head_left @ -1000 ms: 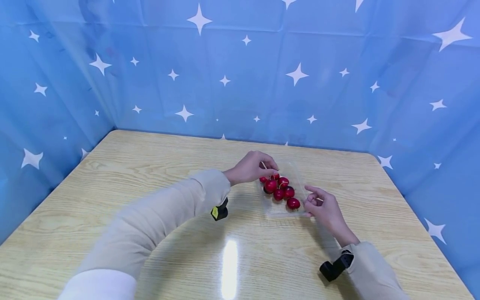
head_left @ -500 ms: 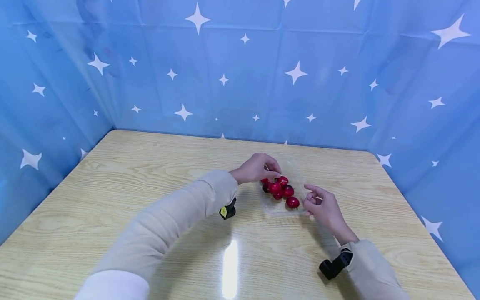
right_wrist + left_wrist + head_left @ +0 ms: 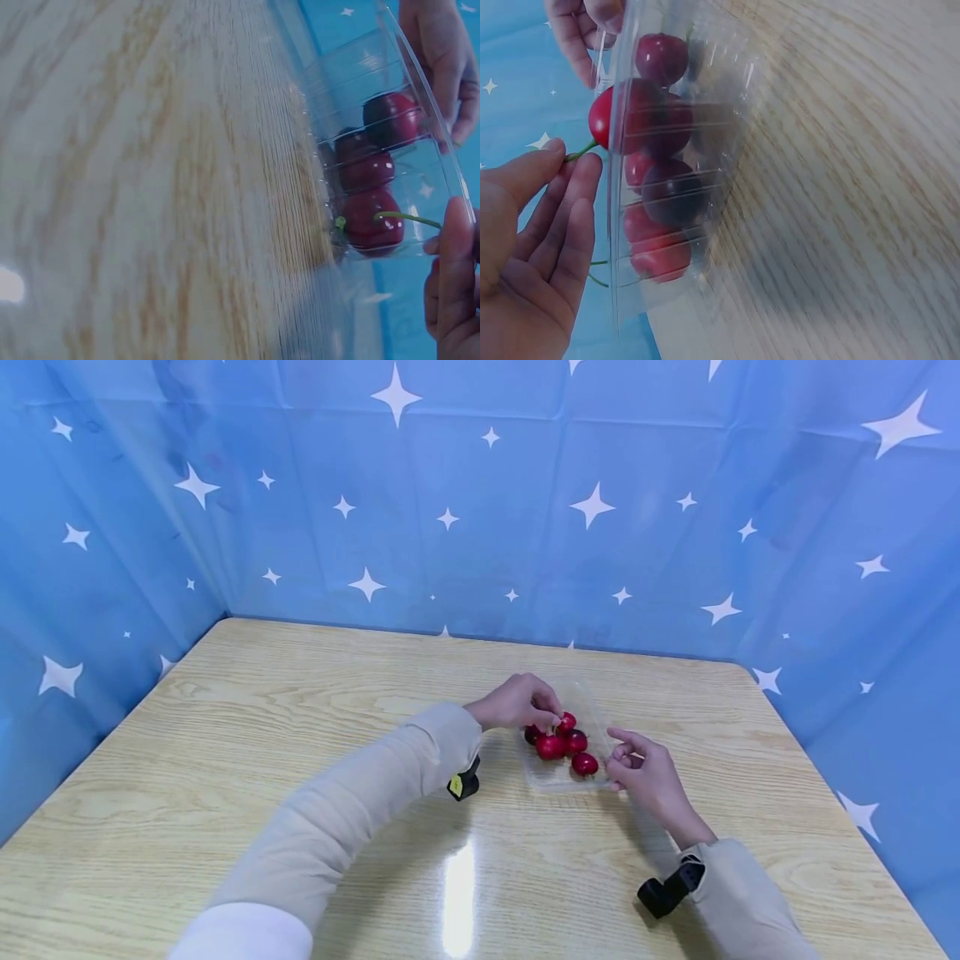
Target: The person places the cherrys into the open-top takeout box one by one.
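A clear plastic container (image 3: 583, 695) with several red cherries in it stands on the table. My left hand (image 3: 517, 702) is over its left side. In the left wrist view, the thumb and forefinger of that hand pinch the green stem of a cherry (image 3: 602, 121), whose red body overlaps the container's rim. Darker and brighter cherries (image 3: 663, 60) lie behind the clear wall. My right hand (image 3: 654, 778) holds the container's near right corner. The right wrist view shows its thumb (image 3: 455, 240) against the rim, beside a cherry (image 3: 373, 217) with a long stem.
The wood-grain table (image 3: 360, 668) extends round the container, with a bright light reflection (image 3: 459, 897) in front. A blue curtain (image 3: 480, 468) with white stars hangs behind the table and along both sides. Black cameras (image 3: 671, 889) are strapped at the wrists.
My left hand has moved slightly right and toward me over the container, and the cherries beneath it have shifted. The right hand stays at the corner.
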Motion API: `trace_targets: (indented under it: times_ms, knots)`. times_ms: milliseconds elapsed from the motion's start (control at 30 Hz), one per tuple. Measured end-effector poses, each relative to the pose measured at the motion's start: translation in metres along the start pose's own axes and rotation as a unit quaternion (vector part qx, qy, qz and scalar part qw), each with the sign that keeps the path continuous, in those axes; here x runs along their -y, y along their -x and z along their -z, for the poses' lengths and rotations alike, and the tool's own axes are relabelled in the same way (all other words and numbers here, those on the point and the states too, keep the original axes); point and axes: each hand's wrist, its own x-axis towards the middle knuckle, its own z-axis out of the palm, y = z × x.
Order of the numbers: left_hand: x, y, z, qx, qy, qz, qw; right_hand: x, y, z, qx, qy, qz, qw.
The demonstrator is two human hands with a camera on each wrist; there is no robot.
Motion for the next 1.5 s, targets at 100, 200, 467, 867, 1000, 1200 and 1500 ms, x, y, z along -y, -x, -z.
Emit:
trace_targets:
  times_ms: [100,200,467,867,1000,1200,1500]
  knots:
    - [0.001,-0.001,-0.004,0.008,0.0,-0.002,1.0,-0.001,0.0,0.0,-0.001,-0.002,0.001,1.0]
    - [0.002,-0.001,-0.008,0.013,-0.001,0.007,0.9999,-0.001,0.0,0.0,-0.001,-0.005,0.002,1.0]
    - [0.005,-0.002,-0.014,0.015,0.01,0.017,0.9997,-0.001,0.0,0.0,0.0,-0.001,0.004,1.0]
    - [0.008,-0.004,-0.016,0.017,-0.016,-0.006,0.9997,-0.001,0.001,0.001,0.006,-0.01,0.008,1.0]
    - [0.008,-0.003,-0.017,0.021,-0.025,-0.006,0.9994,-0.002,0.002,0.001,0.009,-0.014,0.013,1.0]
    - [0.007,-0.003,-0.018,0.02,-0.039,-0.007,0.999,-0.004,0.004,0.002,0.013,-0.02,0.01,1.0]
    - [0.009,-0.003,-0.017,-0.006,-0.043,-0.015,0.9989,-0.007,0.005,0.004,-0.001,-0.017,0.013,1.0]
